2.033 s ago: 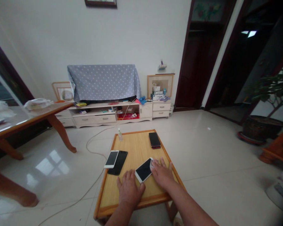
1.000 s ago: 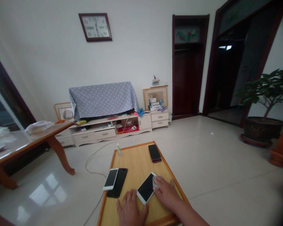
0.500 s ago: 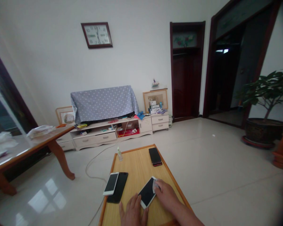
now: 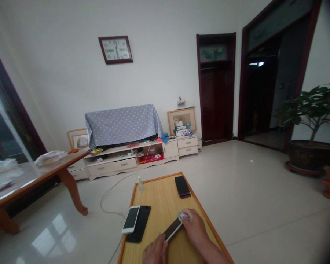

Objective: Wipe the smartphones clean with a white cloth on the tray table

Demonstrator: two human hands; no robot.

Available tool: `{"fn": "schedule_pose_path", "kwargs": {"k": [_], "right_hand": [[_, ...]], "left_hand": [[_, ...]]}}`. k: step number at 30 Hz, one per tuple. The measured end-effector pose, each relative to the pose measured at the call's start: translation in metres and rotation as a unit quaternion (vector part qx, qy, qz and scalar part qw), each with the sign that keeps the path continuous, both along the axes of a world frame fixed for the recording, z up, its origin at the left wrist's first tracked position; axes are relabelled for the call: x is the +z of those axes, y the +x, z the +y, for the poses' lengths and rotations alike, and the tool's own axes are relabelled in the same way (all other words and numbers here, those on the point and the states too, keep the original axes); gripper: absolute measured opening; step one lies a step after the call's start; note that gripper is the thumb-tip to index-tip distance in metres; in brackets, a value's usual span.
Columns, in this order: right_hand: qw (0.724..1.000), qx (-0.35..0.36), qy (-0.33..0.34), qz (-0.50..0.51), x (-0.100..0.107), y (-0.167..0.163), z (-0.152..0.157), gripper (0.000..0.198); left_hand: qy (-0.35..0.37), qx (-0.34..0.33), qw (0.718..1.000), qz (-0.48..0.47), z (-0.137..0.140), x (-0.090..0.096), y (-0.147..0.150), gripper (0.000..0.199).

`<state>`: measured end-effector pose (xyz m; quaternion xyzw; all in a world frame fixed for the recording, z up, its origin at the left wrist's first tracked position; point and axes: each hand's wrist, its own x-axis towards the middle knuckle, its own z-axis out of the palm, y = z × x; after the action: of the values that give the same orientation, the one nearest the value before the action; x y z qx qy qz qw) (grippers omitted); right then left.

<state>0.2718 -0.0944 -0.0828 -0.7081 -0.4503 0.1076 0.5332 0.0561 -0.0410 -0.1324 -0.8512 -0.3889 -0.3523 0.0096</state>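
Note:
A white-edged smartphone (image 4: 172, 230) with a dark screen is tilted up over the small wooden table (image 4: 161, 198). My left hand (image 4: 155, 250) grips its near end between thumb and fingers. At the far end, my right hand (image 4: 194, 226) is closed on a crumpled pale cloth or tissue (image 4: 183, 215), pressed against the phone's end. To the left lies a white phone (image 4: 131, 219), partly over a black phone (image 4: 141, 225). Near the far right corner a dark phone (image 4: 182, 186) rests on top of another with a reddish edge.
A small clear spray bottle (image 4: 140, 184) stands at the table's far left corner. A cable (image 4: 107, 211) runs over the floor on the left. Beyond are a low white cabinet (image 4: 112, 168), a larger table (image 4: 71, 161) at left and a potted plant (image 4: 312, 157) at right.
The phone has been tipped up from lying nearly flat, so its screen looks narrower. My left hand's fingers have closed round its near end. The camera view has shifted slightly upward.

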Motion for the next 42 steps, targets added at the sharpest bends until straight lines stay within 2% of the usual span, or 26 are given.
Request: {"fn": "schedule_pose_path", "kwargs": {"k": [3, 7, 11, 15, 18, 23, 30, 37, 42], "right_hand": [[1.0, -0.001, 0.01, 0.005, 0.007, -0.001, -0.001, 0.028], [1.0, 0.002, 0.023, 0.013, 0.017, -0.005, -0.003, 0.027], [0.999, -0.007, 0.047, 0.026, 0.021, -0.008, -0.002, 0.028], [0.993, -0.045, 0.097, 0.051, 0.024, -0.009, -0.001, 0.029], [0.991, -0.04, 0.114, 0.06, 0.026, -0.014, -0.004, 0.029], [0.996, 0.001, 0.087, 0.03, 0.026, -0.026, -0.009, 0.027], [0.997, -0.026, 0.078, -0.011, 0.028, -0.017, -0.008, 0.027], [0.997, 0.014, 0.078, -0.021, 0.025, -0.025, -0.007, 0.022], [0.998, 0.003, 0.068, -0.019, 0.026, -0.024, -0.007, 0.021]], "left_hand": [[-0.058, -0.037, 0.997, -0.029, -0.01, 0.016, -0.004, 0.039], [-0.153, -0.019, 0.986, -0.063, -0.025, 0.038, -0.005, 0.041], [-0.19, -0.003, 0.978, -0.081, -0.028, 0.041, -0.005, 0.042], [-0.198, -0.008, 0.976, -0.092, -0.026, 0.037, -0.006, 0.04], [-0.2, -0.011, 0.975, -0.095, -0.025, 0.037, -0.007, 0.04], [-0.205, -0.018, 0.973, -0.109, -0.024, 0.036, -0.007, 0.04], [-0.222, -0.011, 0.967, -0.126, -0.027, 0.039, -0.009, 0.039], [-0.236, -0.027, 0.962, -0.136, -0.027, 0.039, -0.007, 0.037], [-0.225, -0.026, 0.966, -0.123, -0.027, 0.038, -0.006, 0.036]]}}
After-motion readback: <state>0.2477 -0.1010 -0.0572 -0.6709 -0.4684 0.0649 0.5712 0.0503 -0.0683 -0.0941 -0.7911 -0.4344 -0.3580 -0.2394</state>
